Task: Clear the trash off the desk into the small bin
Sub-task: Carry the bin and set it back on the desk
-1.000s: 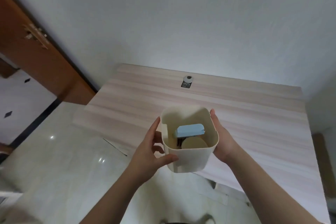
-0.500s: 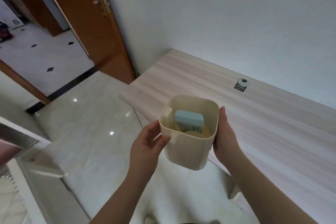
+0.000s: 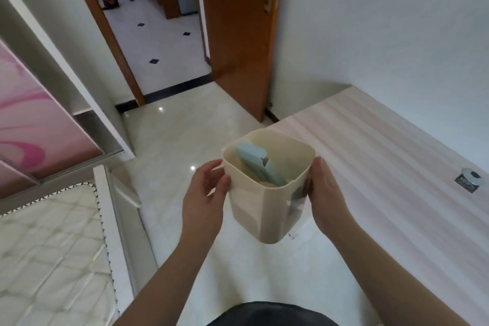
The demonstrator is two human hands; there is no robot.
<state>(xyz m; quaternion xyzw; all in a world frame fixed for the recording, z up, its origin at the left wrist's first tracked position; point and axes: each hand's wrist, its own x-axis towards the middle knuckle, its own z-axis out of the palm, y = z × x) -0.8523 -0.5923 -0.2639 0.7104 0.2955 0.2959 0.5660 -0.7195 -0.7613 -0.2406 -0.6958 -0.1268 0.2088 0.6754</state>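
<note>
As the bin (image 3: 267, 188) is lifted off the desk (image 3: 383, 145), just left of its edge, left hand (image 3: 205, 193) & right hand (image 3: 324, 193) clasp its sides, keeping it upright w/ blue box (image 3: 260, 164) inside.

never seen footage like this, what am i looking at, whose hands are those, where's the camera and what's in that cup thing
There is no machine here: a person is tidying a desk, and a wide-angle camera worn on their head looks forward and down, which is why the room seems bent. The two arms coming in from the bottom are the wearer's own. The left hand and right hand hold a small cream bin between them, off the desk and above the floor. Inside it leans a pale blue carton, with something tan, too hidden to name, beneath it. To the right is the light wooden desk; on the part in view there is only a round metal fitting with a dark label beside it.
</note>
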